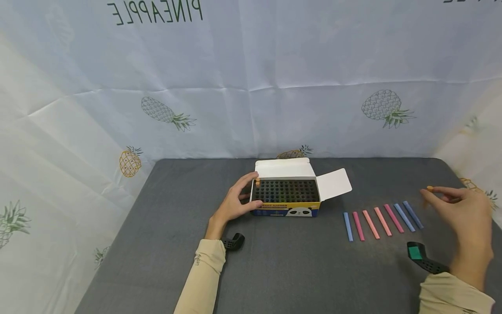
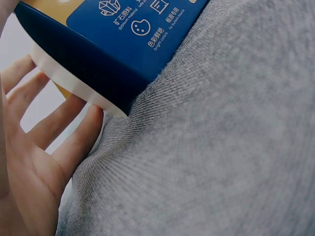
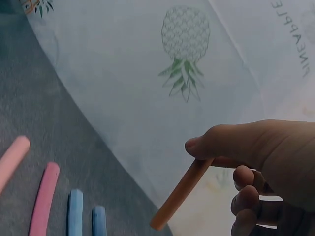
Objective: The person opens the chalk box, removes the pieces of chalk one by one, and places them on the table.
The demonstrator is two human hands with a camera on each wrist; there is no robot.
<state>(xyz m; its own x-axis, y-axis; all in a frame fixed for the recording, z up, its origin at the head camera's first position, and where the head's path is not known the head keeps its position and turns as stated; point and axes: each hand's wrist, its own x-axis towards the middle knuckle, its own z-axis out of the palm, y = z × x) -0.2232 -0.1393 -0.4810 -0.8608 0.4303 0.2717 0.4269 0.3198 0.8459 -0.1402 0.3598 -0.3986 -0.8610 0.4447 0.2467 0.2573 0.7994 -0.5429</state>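
My left hand [image 1: 233, 200] holds the left end of an open chalk box [image 1: 285, 209], thumb at the front and forefinger at the back corner. In the left wrist view, its fingers [image 2: 59, 120] touch the box's white end flap [image 2: 74, 81]. Inside the box a dark holder with rows of holes [image 1: 288, 190] shows, with orange chalk ends [image 1: 257, 182] at its back left corner. Off to the right, my right hand [image 1: 464, 209] pinches an orange chalk stick [image 3: 181, 194] by its upper end between thumb and forefinger; the stick slants down above the table.
Several blue, pink and salmon chalk sticks [image 1: 394, 219] lie in a slanting row between box and right hand. The box's lid [image 1: 284, 168] stands up behind it and a side flap [image 1: 334, 184] sticks out right. Pineapple-print cloth [image 1: 251, 122] hangs behind the grey table [image 1: 294, 266].
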